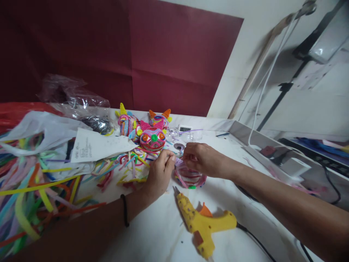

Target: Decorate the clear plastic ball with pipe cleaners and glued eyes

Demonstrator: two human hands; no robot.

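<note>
1. Centre: left hand (160,173) and right hand (204,158), fingers bent, close together beside a striped, pink-edged ball (189,178).
2. Lower centre: yellow glue gun (200,223), nozzle pointing upward (its trigger is orange).
3. Lower left: heaped colourful strips (20,207).
4. Just left of centre: three colourful eared figures (152,145), clustered.

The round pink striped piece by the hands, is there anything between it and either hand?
Nothing visible. The right hand is at the upper edge of the pink piece, and the left hand is just beside it. The yellow glue gun lies on the near side, not between them. Actual contact is hard to make out.
</note>
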